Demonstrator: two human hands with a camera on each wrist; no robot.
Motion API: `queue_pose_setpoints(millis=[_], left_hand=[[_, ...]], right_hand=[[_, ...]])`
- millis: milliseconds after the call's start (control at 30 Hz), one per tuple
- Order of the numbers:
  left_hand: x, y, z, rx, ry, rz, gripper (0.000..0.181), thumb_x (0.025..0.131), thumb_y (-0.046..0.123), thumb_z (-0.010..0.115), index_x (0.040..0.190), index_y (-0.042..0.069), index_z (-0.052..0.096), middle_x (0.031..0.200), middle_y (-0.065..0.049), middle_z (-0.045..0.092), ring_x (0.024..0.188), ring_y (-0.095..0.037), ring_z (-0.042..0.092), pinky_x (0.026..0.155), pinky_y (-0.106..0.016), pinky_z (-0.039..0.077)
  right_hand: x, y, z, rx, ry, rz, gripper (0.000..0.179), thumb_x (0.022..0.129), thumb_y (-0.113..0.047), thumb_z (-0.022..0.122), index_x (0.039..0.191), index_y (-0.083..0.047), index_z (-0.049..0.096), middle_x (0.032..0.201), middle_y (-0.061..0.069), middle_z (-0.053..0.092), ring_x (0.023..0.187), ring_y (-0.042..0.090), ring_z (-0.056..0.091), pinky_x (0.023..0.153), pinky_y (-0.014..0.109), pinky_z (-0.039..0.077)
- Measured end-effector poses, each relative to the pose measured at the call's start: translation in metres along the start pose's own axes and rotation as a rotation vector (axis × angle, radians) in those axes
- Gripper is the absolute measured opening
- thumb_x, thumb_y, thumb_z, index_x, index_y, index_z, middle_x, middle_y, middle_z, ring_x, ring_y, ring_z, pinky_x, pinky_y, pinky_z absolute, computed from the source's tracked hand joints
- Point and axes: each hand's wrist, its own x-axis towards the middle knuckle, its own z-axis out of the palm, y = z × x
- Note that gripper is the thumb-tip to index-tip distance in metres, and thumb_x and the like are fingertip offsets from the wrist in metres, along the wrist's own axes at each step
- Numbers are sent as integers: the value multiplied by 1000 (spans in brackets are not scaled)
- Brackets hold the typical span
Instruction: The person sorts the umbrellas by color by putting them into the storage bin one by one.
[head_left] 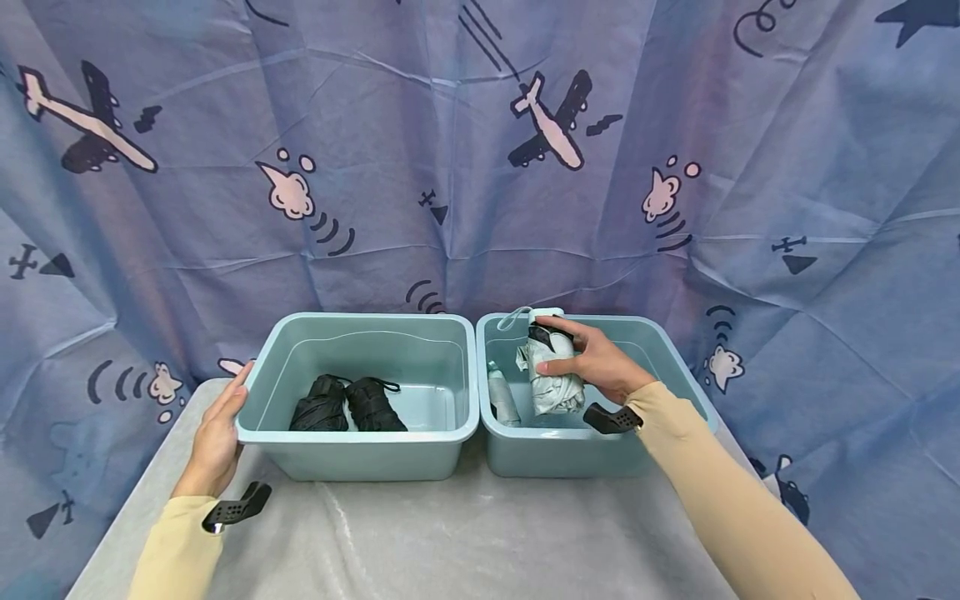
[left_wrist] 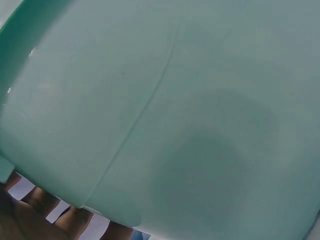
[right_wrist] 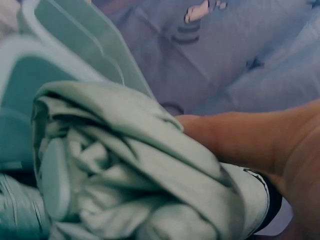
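My right hand (head_left: 600, 362) grips a pale green folded umbrella (head_left: 555, 385), thumb on one side and fingers on the other, over the right bin (head_left: 592, 454). The umbrella's handle with a wrist loop points up and away; its loose, rumpled canopy fills much of the right wrist view. Another light green folded umbrella (head_left: 502, 398) lies in that bin along its left wall. My left hand (head_left: 217, 437) touches the left bin (head_left: 360, 458) at its left side, fingers extended along the outside of the rim. Inside the left bin lie two black folded umbrellas (head_left: 321, 407), side by side.
Both bins stand side by side on a table with a grey cloth (head_left: 465, 542), their neighbouring rims close together. Behind them hangs a blue-purple curtain (head_left: 465, 208) printed with airplanes and clouds.
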Motion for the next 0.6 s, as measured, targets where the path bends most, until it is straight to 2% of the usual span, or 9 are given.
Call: queue_pose_setpoints(millis=[100,233,367,500,567,600], left_hand=[[0,0,0,-13,1,5,62,111,44,31,165,20,10,171,-2,5,144,-13,26,96,-15,36],[0,0,1,-40,-8,21,62,111,42,32,165,19,11,170,-1,9,139,-9,31,97,-16,36],[0,0,1,-48,-16,38,61,112,40,31,165,17,12,170,-1,9,137,-5,32,98,-16,36],[0,-1,1,-41,-16,38,61,112,41,31,165,18,11,170,-2,9,141,-9,29,98,-15,35],[1,-1,1,-37,-14,32,61,111,41,31,165,18,11,170,-2,8,143,-11,26,98,-15,35],[1,-1,1,-33,-12,28,62,111,42,31,165,18,11,170,-2,8,144,-12,26,98,-15,35]], right_hand=[[8,6,-5,-17,-6,14,86,85,-4,82,158,-18,40,141,28,45,104,32,61,79,41,57],[18,15,-8,-78,-17,27,86,84,-4,83,158,-15,40,149,24,41,107,27,59,80,36,56],[28,26,-6,-136,-38,48,85,83,-5,84,156,-13,42,152,22,38,111,31,60,86,39,55],[36,34,-3,-215,-57,52,86,80,-7,86,155,-11,45,161,20,28,136,35,41,102,45,45],[40,38,-1,-254,-69,60,86,79,-8,87,154,-11,45,163,20,24,142,35,31,107,47,40],[41,39,0,-263,-77,67,86,79,-8,87,154,-10,45,163,21,25,142,36,31,108,47,39]])
